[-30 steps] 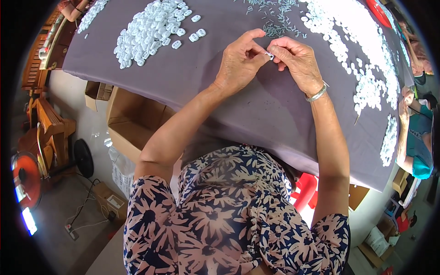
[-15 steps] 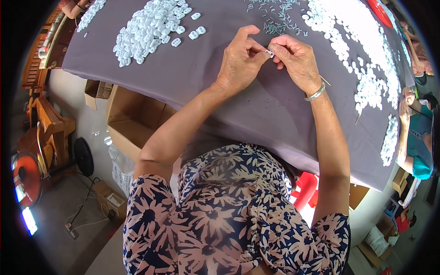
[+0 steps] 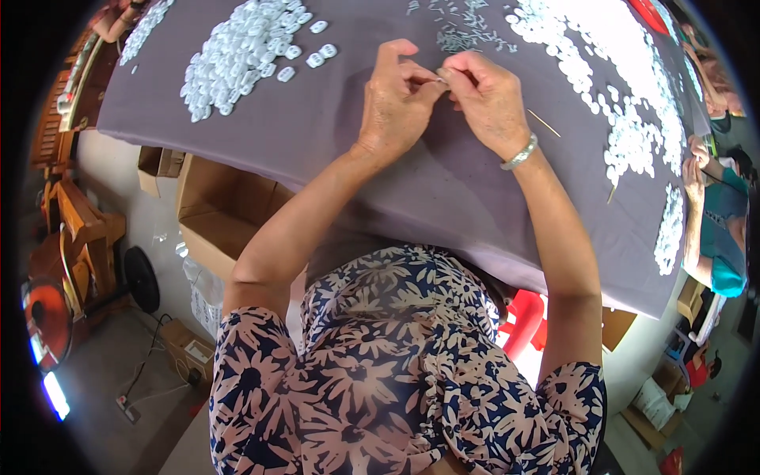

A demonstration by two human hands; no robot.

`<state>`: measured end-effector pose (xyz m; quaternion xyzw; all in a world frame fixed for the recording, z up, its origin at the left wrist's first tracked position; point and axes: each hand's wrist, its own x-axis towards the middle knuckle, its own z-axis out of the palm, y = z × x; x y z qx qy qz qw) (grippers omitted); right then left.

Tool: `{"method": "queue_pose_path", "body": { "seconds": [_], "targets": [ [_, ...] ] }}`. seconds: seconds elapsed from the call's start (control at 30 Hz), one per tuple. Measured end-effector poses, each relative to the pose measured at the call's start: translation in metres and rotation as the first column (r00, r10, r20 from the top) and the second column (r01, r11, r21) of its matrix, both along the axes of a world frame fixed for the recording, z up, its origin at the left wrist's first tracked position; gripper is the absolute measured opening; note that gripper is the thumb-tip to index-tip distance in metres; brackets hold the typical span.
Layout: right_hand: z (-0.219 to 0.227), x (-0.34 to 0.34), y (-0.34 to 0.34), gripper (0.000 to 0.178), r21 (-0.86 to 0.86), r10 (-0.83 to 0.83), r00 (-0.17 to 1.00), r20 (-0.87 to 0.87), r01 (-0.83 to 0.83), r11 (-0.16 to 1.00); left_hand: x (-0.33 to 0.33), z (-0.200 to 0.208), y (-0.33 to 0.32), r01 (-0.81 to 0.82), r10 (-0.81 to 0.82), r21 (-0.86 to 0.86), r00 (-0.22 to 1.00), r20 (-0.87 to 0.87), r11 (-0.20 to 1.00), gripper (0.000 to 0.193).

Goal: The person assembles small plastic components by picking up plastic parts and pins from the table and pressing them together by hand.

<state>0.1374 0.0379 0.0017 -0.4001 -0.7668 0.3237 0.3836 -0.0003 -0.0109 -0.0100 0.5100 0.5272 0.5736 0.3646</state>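
Note:
Over the grey-brown cloth of the table [image 3: 317, 150], my left hand [image 3: 398, 103] and my right hand [image 3: 487, 99] meet fingertip to fingertip. Both are closed in a pinch around a small white piece [image 3: 440, 80], mostly hidden by the fingers. The left index finger is raised and bent. Just beyond my hands lie scattered small dark grey pins [image 3: 467, 38]. A heap of white oval plastic pieces [image 3: 233, 63] is at the far left, with several loose ones beside it. More small white pieces [image 3: 633, 146] spread across the right side.
A thin stick [image 3: 545, 123] lies right of my right wrist. An open cardboard box [image 3: 210, 233] stands below the table's left edge. On the right another person [image 3: 716, 214] in a green top sits at the table; another person's arm [image 3: 113, 25] shows at far left. A fan [image 3: 141, 279] stands on the floor.
The whole view has shifted slightly, so the table's contents appear further left and up. My hands stay pinched together; the white piece between them is now more covered by the fingers.

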Motion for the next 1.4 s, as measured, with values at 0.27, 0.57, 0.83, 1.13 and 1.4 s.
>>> {"method": "queue_pose_path", "body": {
  "seconds": [0.27, 0.57, 0.83, 1.13, 1.4],
  "targets": [
    [0.000, -0.010, -0.003, 0.010, 0.042, -0.036, 0.999, -0.029, 0.037, 0.998, -0.002, 0.007, -0.003, -0.058, 0.057, -0.049, 0.998, -0.021, 0.997, 0.045],
    [0.004, -0.003, -0.002, 0.011, -0.067, -0.014, 0.997, -0.071, 0.010, 0.998, -0.003, 0.007, -0.002, -0.007, 0.006, -0.014, 0.997, -0.081, 1.000, 0.044],
    [0.014, 0.001, -0.001, 0.012, -0.187, -0.035, 0.994, -0.102, 0.016, 0.982, -0.003, 0.005, -0.002, 0.031, -0.032, -0.021, 0.998, -0.059, 0.999, 0.041],
    [0.044, 0.124, 0.060, 0.012, 0.167, -0.349, 0.916, 0.200, 0.319, 0.933, -0.003, 0.009, -0.002, 0.060, -0.062, -0.035, 0.997, -0.036, 0.998, 0.040],
    [0.026, 0.204, 0.059, 0.023, 0.148, -0.331, 0.757, 0.564, 0.301, 0.942, -0.002, 0.009, -0.004, 0.045, -0.049, -0.060, 0.997, -0.063, 0.997, 0.039]
  ]
}}
